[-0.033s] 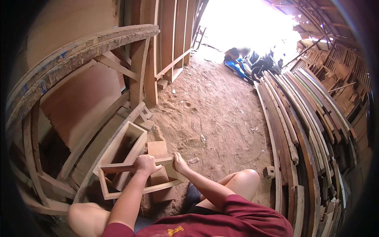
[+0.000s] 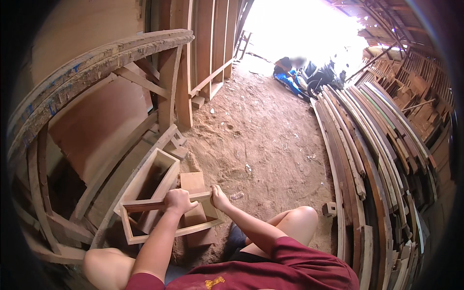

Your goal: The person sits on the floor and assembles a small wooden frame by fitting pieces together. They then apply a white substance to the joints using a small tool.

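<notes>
Wooden frame (image 2: 194, 228) is held low near the left edge of the dirt floor (image 2: 261, 140), by an open box (image 2: 171, 180) — left hand (image 2: 180, 201) curled over its far rail, right hand (image 2: 219, 197) clasping its far right corner — two spaced grips, likely for steadiness.

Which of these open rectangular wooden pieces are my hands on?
The nearer frame: left hand on its far rail, right hand at its far-right corner. The deeper-sided box sits beyond it, unheld.

Daylight from the far opening (image 2: 299, 29) glares white. Planks (image 2: 372, 179) at right bend toward the black rim.
</notes>
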`<state>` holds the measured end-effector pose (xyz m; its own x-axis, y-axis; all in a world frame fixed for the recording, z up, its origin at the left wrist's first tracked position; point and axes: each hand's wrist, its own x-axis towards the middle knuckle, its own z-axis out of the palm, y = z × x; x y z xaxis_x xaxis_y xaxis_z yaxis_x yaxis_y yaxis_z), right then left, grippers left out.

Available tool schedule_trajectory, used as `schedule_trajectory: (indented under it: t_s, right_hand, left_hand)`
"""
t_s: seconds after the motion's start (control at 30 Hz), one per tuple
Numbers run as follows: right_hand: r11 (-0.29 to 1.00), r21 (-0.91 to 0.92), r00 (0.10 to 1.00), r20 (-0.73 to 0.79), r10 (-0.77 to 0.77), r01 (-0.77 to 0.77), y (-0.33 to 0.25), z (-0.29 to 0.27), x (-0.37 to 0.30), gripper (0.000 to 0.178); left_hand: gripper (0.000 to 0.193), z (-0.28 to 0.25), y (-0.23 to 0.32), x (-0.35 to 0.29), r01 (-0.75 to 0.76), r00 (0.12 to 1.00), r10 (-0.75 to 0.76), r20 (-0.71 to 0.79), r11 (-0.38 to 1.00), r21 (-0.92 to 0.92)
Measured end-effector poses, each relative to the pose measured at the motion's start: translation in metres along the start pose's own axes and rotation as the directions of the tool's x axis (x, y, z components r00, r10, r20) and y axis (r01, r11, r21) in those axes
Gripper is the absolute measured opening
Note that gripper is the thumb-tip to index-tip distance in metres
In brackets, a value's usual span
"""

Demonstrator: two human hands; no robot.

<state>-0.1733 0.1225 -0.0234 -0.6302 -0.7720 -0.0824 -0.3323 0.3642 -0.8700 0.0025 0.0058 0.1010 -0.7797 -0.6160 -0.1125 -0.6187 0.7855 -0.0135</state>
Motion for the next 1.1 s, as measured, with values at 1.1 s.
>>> schedule_trajectory:
  t_s: [1.1]
  right_hand:
    - [0.971, 0.234, 0.994, 0.078, -0.075, 0.054, 0.059, 0.003, -0.032, 0.053]
  left_hand:
    - [0.057, 0.023, -0.003, 0.006, -0.096, 0.99, 0.088, -0.112, 0.993, -0.071]
